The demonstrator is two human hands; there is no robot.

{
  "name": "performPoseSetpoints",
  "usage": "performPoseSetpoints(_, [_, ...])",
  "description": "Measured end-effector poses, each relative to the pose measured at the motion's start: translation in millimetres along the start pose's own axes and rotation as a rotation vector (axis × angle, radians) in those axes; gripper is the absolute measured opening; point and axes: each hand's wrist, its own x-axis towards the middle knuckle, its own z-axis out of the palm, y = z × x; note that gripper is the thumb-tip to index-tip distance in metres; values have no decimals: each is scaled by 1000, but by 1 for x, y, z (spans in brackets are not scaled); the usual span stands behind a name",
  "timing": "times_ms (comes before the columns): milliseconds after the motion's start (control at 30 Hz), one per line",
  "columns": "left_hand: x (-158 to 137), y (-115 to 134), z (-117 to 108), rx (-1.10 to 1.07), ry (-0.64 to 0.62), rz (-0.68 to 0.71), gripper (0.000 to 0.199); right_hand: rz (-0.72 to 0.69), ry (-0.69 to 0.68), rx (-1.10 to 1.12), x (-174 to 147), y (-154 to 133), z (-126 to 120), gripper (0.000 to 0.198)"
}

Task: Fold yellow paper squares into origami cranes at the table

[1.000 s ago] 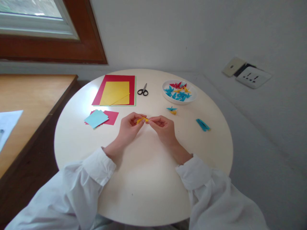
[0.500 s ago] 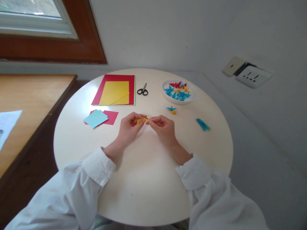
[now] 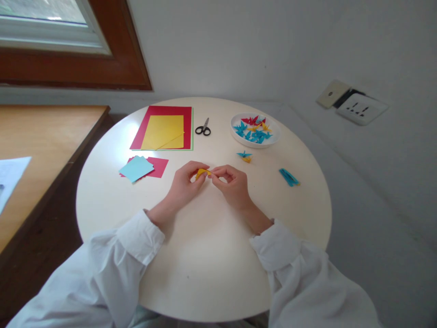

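A small yellow origami crane [image 3: 202, 173] is held between my two hands over the middle of the round white table [image 3: 205, 255]. My left hand [image 3: 186, 181] pinches its left side between thumb and fingers, which hide part of it. At its right end, my right hand [image 3: 232, 183] grips a tip with thumb and forefinger. Beyond my right hand lie a blue crane [image 3: 244, 154] and a yellow one [image 3: 247, 160] close together. Farther right is a small bunch of folded blue paper pieces [image 3: 288, 177] with a bit of yellow at its end.
A white dish [image 3: 255, 145] holds several red, yellow and blue cranes. Black-handled scissors [image 3: 203, 128] lie left of it, beside large red [image 3: 170, 110] and yellow sheets [image 3: 164, 130]. Light-blue paper squares [image 3: 137, 169] rest over pink ones [image 3: 159, 167]. A wooden desk [image 3: 51, 132] stands at left.
The yellow crane has turned in my fingers and now shows a broader yellow face. My left thumb has shifted down from it slightly; both hands stay in about the same place.
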Motion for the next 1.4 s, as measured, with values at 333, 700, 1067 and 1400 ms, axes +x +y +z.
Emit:
performPoseSetpoints(333, [-3,3,-4,312,-37,257,15,-183,-109,-372,1,-7,-7,8])
performPoseSetpoints(700, [-1,5,-5,284,-17,253,8,-166,-88,-280,2,-7,-8,5])
performPoseSetpoints(1067, [-1,8,-4,197,-15,220,6,-41,-7,-63,3,-6,-6,6])
performPoseSetpoints(1400, [-1,10,-3,39,-63,146,5,-7,3,-9,4,-7,-7,11])
